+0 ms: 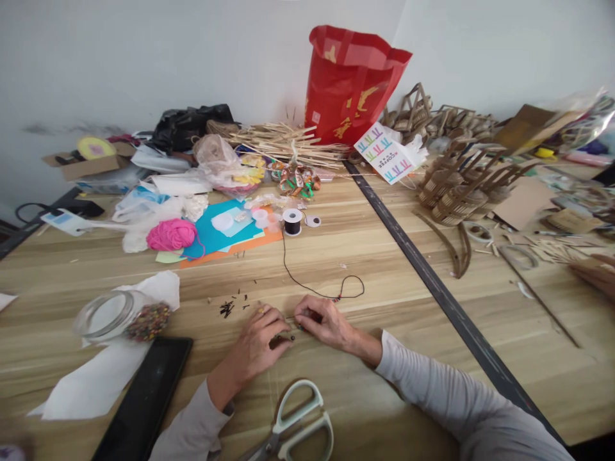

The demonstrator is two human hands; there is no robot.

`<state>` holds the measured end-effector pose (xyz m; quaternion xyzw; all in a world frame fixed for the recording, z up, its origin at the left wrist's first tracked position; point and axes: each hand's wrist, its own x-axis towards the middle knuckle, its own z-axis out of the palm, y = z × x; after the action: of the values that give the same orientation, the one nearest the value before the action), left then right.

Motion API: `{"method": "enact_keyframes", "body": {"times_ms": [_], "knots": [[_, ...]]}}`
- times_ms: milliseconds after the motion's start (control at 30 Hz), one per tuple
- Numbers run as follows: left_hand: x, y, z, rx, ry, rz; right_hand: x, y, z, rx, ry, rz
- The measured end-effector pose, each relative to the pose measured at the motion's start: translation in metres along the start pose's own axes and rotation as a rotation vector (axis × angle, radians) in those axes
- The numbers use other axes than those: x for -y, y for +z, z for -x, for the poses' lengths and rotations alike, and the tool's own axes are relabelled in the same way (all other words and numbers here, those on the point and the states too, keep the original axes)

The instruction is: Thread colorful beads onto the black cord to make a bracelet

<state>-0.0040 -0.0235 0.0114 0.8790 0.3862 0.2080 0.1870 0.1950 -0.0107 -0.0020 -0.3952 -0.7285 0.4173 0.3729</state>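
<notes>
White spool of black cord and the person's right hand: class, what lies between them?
In the head view, a thin black cord curves across the light-brown wooden tabletop between them; nothing else shows there.

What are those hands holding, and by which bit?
The right hand seems to pinch a thin dark strand; which part, I can't tell. A dark bead shows by the left hand, perhaps held.

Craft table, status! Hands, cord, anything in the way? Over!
Left hand at tiny dark bead; right hand close by, grip unclear. Beaded black cord looped beyond. Scissors on near side, not between hands.
</notes>
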Motion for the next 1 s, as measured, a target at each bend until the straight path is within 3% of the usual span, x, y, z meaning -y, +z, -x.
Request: {"method": "enact_keyframes", "body": {"times_ms": [567, 1000], "knots": [[0.0013, 0.0065, -0.0023, 0.037, 0.032, 0.083, -0.0023, 0.0010, 0.0007, -0.006, 0.006, -0.006], [0.0058, 0.0109, -0.0002, 0.069, 0.090, 0.004, -0.0022, 0.0012, 0.0005, -0.015, 0.006, -0.031]]}}
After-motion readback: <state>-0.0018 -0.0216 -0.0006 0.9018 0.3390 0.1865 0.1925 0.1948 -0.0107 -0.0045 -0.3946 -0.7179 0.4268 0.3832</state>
